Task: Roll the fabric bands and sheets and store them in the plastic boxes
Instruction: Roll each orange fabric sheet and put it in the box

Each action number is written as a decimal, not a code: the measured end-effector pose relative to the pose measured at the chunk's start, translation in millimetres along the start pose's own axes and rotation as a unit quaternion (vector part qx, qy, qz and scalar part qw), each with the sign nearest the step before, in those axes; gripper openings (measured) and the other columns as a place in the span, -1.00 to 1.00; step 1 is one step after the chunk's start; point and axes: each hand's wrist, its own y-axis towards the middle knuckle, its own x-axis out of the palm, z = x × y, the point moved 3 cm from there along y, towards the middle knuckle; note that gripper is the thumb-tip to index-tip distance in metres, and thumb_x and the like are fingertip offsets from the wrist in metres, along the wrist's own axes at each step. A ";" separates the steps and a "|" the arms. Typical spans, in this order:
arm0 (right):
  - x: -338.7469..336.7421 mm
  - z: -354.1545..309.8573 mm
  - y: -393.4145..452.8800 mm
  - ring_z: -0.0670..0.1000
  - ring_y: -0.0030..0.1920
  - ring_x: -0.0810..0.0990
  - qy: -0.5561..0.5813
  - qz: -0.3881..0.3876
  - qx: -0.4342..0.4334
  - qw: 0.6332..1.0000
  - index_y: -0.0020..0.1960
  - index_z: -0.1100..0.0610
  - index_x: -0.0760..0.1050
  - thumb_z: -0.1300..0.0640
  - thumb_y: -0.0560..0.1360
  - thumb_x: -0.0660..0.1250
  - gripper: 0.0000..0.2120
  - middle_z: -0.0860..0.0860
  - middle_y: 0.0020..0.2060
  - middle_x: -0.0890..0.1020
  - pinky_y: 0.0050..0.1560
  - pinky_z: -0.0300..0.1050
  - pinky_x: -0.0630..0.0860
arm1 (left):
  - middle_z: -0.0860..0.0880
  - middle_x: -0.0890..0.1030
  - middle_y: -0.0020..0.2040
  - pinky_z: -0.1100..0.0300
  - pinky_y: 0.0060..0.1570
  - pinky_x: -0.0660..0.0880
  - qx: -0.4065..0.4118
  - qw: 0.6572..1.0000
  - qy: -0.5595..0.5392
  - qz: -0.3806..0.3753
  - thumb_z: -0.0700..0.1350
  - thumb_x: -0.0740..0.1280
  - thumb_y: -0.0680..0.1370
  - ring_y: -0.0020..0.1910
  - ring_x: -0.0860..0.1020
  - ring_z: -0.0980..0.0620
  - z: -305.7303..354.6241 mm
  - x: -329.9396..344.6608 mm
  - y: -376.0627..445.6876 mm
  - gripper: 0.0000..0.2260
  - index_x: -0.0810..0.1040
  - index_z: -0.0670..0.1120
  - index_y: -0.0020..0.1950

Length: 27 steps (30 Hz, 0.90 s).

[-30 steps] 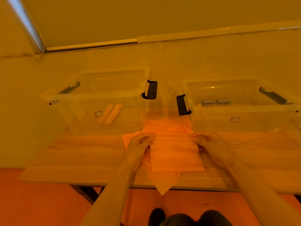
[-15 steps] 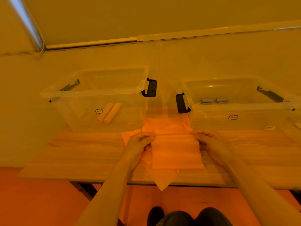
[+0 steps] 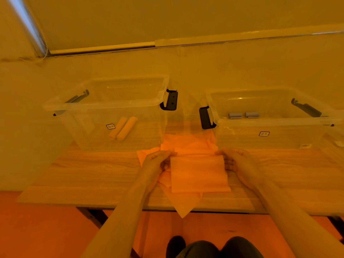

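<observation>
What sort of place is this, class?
Probably a plain indoor work or sorting room: a wooden table against a bare wall, with two clear plastic boxes holding rolled fabric.

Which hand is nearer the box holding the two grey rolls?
Right. The right hand sits just in front of that box; the left hand is across the sheet, farther away.
</observation>
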 end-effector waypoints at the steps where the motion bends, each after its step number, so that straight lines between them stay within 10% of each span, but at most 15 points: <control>1: 1.1 -0.1 -0.9 0.06 -0.07 0.68 -0.007 -0.001 -0.003 1.000 0.00 0.21 0.62 0.11 0.55 0.27 -0.79 0.10 -0.10 0.71 -0.10 -0.08 0.61 | -0.10 0.53 -0.36 0.29 -0.42 0.35 0.004 1.000 0.013 0.005 -0.08 0.37 0.47 -0.42 0.40 0.07 0.1 0.5 -1.2 -0.84 0.71 -0.10 -0.21; 13: 4.3 -1.3 -4.5 0.09 -0.09 0.69 -0.004 -0.007 -0.023 1.000 0.12 0.13 0.58 0.26 0.48 0.36 -0.78 0.12 -0.09 0.71 -0.14 -0.07 0.65 | -0.12 0.69 -0.16 0.17 -0.25 0.53 0.015 0.997 0.068 0.036 -0.26 0.44 0.45 -0.25 0.61 0.02 0.5 1.2 -6.2 -0.84 0.64 -0.17 0.02; 27: -1.9 -1.5 1.2 0.03 -0.10 0.68 0.023 -0.027 -0.006 0.999 0.03 0.15 0.62 0.29 0.52 0.28 -0.82 0.08 -0.10 0.71 -0.14 -0.09 0.60 | 0.06 0.61 -0.46 0.37 -0.47 0.44 0.024 0.993 0.108 0.038 -0.29 0.39 0.49 -0.50 0.53 0.22 6.4 7.1 -9.9 -0.97 0.62 -0.20 -0.11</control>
